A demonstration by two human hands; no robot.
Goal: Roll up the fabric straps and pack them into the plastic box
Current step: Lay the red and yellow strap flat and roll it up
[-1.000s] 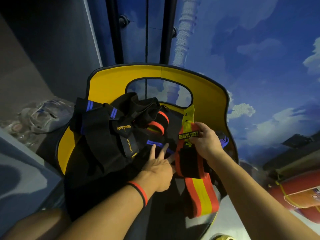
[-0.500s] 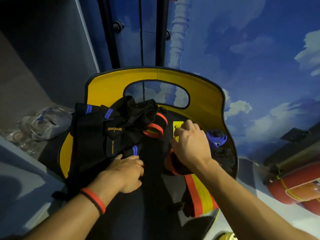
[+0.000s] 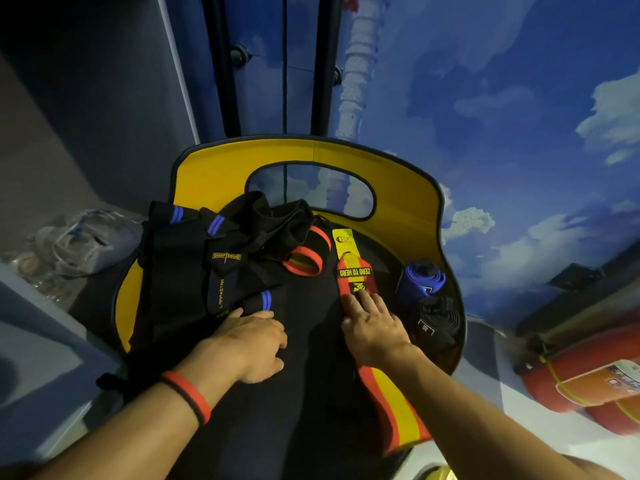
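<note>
Fingers of the right hand lie straight, pressing the red-and-yellow strap flat on the chair seat; the left hand rests relaxed, holding nothing. Rolling probably goes best started tight from the labelled end, edges kept aligned

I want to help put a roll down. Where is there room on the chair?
The bare dark seat between the left hand and the red-and-yellow strap is free, down toward the front. Crowded: the pile of black straps on the left, a blue roll and a black roll at the right edge.
</note>
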